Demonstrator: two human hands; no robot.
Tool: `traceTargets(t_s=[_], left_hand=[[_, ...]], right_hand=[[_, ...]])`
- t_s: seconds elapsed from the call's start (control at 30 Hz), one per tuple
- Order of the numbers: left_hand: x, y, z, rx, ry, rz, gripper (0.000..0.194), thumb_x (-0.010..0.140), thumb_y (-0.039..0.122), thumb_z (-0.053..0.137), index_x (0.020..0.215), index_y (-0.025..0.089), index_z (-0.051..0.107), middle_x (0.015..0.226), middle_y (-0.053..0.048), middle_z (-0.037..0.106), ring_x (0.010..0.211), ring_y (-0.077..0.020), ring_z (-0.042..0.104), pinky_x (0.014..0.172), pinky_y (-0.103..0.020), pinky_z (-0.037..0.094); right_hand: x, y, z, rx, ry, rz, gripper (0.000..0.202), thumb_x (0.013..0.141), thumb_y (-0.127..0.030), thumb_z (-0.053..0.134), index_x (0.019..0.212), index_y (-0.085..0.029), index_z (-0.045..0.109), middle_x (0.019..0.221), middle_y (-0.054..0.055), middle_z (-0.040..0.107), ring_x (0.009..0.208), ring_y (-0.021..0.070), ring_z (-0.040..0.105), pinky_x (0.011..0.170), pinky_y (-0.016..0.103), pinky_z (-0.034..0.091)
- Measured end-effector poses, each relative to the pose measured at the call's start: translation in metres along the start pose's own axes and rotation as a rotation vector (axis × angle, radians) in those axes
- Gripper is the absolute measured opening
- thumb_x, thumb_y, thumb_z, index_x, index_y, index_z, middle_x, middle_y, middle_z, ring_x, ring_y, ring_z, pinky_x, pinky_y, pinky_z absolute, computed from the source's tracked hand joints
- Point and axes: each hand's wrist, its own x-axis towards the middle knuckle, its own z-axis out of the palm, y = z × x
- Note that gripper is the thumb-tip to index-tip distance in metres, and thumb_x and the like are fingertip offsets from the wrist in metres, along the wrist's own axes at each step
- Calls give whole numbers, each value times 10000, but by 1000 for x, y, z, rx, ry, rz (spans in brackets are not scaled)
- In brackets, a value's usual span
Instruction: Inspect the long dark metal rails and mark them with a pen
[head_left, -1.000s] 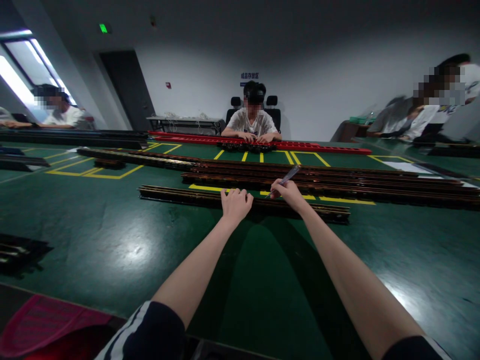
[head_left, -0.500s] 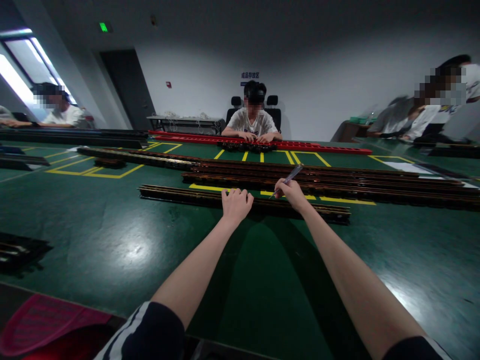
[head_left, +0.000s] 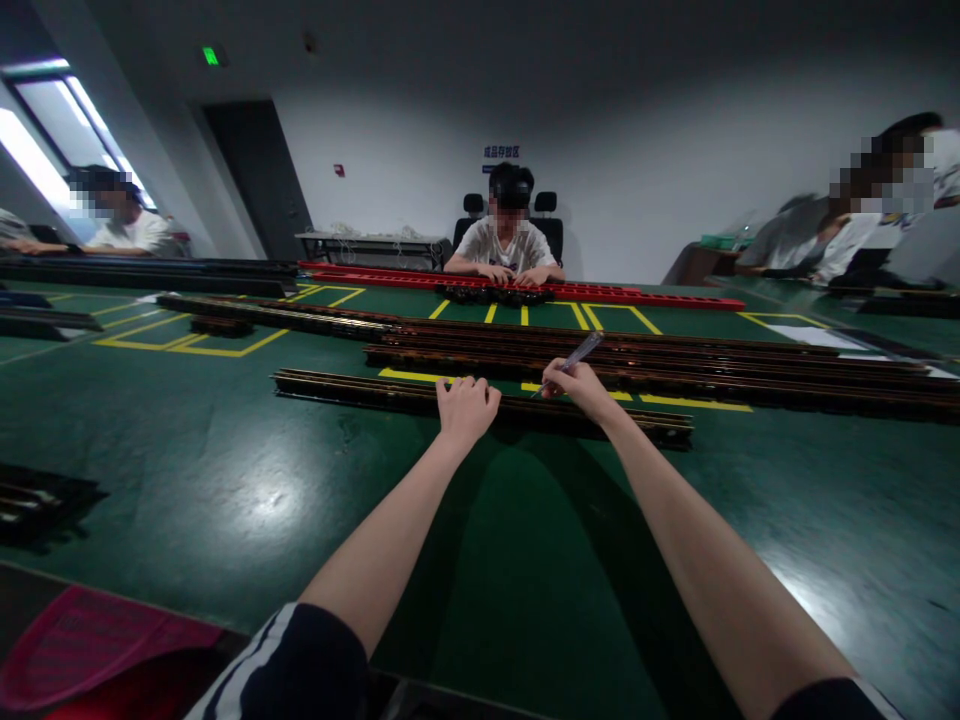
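Observation:
A long dark rail (head_left: 352,388) with thin brassy lines lies crosswise in front of me on the green table (head_left: 225,450). My left hand (head_left: 466,408) grips it near the middle, its fingers curled over the far edge. In my right hand (head_left: 574,388) is a slim clear pen-like tool (head_left: 583,350), pinched with its thin tip pointing down and left at the rail. Whether the tip touches the rail cannot be made out. Just beyond lies a bundle of similar dark rails (head_left: 675,370).
Red slotted rails (head_left: 645,296) lie farther back, where a person (head_left: 506,240) sits with both hands on dark parts. More dark rails (head_left: 45,500) rest at the left edge. A pink basket (head_left: 97,640) is below the table at lower left. Other people sit at both sides.
The dark rail has shifted slightly to the left, with my left hand on it. My right hand and the pen-like tool have also moved slightly left.

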Motion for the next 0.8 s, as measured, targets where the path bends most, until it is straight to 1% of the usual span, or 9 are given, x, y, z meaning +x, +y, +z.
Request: traceTargets(t_s=[0.17,0.27,0.4,0.5,0.63,0.8], left_hand=[[0,-3,-3,-2,-25,-28,401,915,324,327,841,177,693,946,-120,723,904,-261,640,972,-509,347],[-1,-3,-2,11,-3,-6,414,921,321,318,849,179,700,945,-117,723,903,-262,643,980,-511,336],[-4,0,0,49,65,84,423,940,303,314,839,172,704,938,-114,725,899,-257,642,998,-502,318],[-5,4,1,76,69,190,415,952,291,314,858,166,699,945,-108,723,902,-246,638,997,-480,321],[-3,7,3,97,10,293,396,960,283,319,862,171,687,913,-89,722,878,-226,636,911,-416,378],[-3,6,4,104,-37,289,429,975,296,285,869,173,682,882,-83,713,838,-208,637,814,-365,414]], right_hand=[[-1,-4,3,-20,-26,-10,189,722,-345,640,640,-188,576,552,13,646,572,152,614,652,291,481],[-1,-4,4,-10,-16,-6,175,722,-327,630,635,-187,573,541,11,639,564,150,611,649,289,479],[0,-2,4,3,-13,3,172,719,-317,620,620,-187,566,530,9,632,551,146,608,644,285,481],[0,-2,4,15,-10,-4,169,718,-313,612,618,-186,566,529,9,632,545,145,607,634,280,484],[0,-3,5,21,-7,6,147,717,-278,595,607,-186,562,519,8,629,538,142,607,619,270,485],[0,-5,5,20,-5,9,133,721,-256,589,611,-186,564,528,9,638,547,143,611,623,270,487]])
